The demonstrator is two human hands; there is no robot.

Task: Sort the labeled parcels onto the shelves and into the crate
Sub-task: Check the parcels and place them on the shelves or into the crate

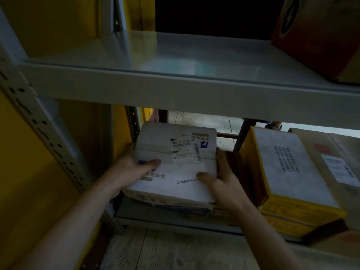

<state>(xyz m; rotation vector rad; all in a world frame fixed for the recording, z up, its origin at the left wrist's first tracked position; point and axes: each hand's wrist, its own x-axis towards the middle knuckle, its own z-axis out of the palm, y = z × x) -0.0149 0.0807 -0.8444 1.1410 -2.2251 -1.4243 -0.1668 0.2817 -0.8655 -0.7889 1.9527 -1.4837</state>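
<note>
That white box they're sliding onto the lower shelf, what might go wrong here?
The white box sits close beside the yellow box, and the right hand grips the side facing it, so the fingers might get squeezed between them. The box's near end seems to overhang the lower shelf edge; if both hands, the left hand included, let go now, it might tip out. The label looks partly loose and might snag.

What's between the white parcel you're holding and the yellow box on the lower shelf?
Only the right hand, gripping the white labeled cardboard parcel on its side facing the yellow cardboard box, as seen in the head view.
</note>
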